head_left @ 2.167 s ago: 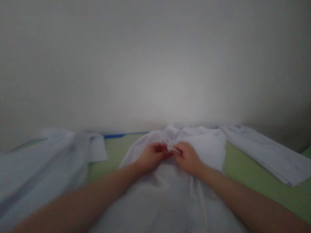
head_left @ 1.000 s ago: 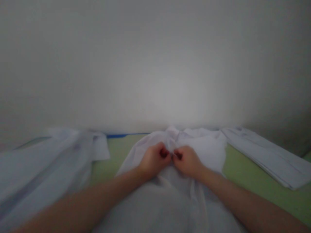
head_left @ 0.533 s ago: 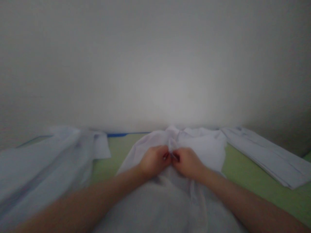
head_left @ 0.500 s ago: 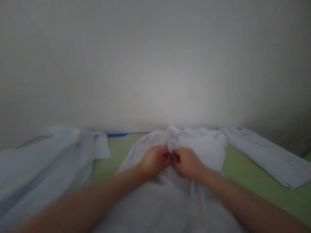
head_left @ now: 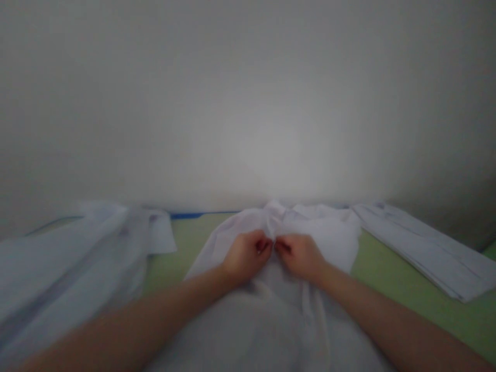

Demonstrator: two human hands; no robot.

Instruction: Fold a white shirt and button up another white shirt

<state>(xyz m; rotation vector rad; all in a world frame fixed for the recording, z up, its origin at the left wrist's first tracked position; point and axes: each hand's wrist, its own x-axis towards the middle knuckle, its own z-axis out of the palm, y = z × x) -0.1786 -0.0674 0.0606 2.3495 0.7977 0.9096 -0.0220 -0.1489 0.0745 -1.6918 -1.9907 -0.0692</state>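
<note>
Because both hands pinch the same small bunch of cloth near the collar end of the white shirt (head_left: 271,289), the likeliest slip is the thin fabric sliding out of one grip; the picture is dim and soft, so whether a button sits between the fingertips cannot be told. A pull to one side would probably drag the whole shirt, which lies flat on the green tabletop (head_left: 387,279) straight ahead of the person, its far end against the wall (head_left: 248,103), and would wrinkle the front. A wide elbow could also brush the loose white garment (head_left: 70,263) on the left or the folded white stack (head_left: 422,248) on the right.

The left hand (head_left: 246,256) and the right hand (head_left: 300,256) meet knuckle to knuckle over the shirt's midline, fingers curled in, each grip closed on the fabric. Both forearms run in from the lower corners, resting low over the cloth, wrists bent slightly inward.
</note>
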